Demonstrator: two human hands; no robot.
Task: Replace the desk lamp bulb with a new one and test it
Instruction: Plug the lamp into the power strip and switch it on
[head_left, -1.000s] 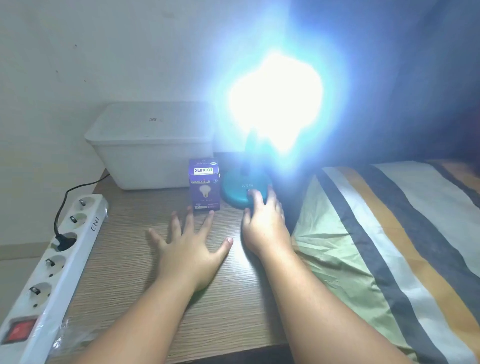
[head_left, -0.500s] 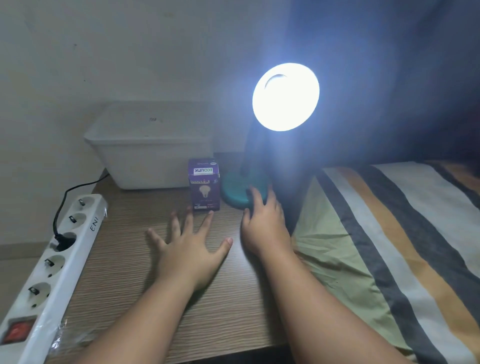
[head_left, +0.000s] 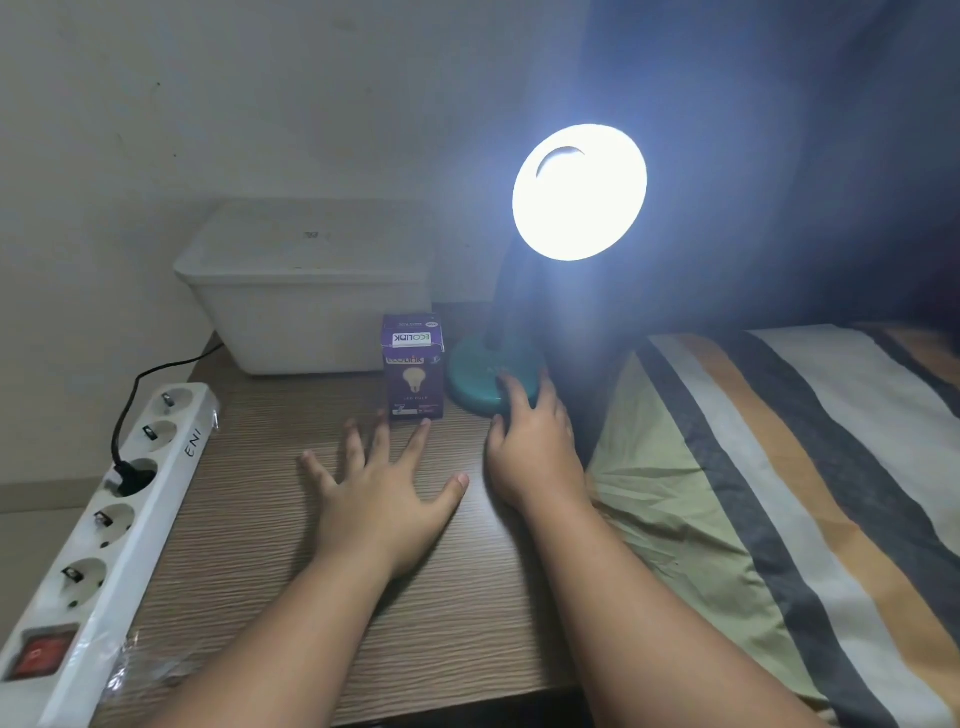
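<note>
Desk lamp (head_left: 579, 192) lit on wooden table (head_left: 249, 545), right hand (head_left: 535, 447) empty, fingers loosely spread on its teal base (head_left: 480, 382), left hand (head_left: 384, 493) flat, fingers splayed wide, purple bulb box (head_left: 414, 366) upright just left of base, power strip (head_left: 104, 525) at table's left edge.

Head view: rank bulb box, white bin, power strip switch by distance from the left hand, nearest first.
From the left hand:
1. Bulb box, just past the fingertips.
2. White bin, behind, by the wall.
3. Power strip switch, far left, at the near edge.
</note>
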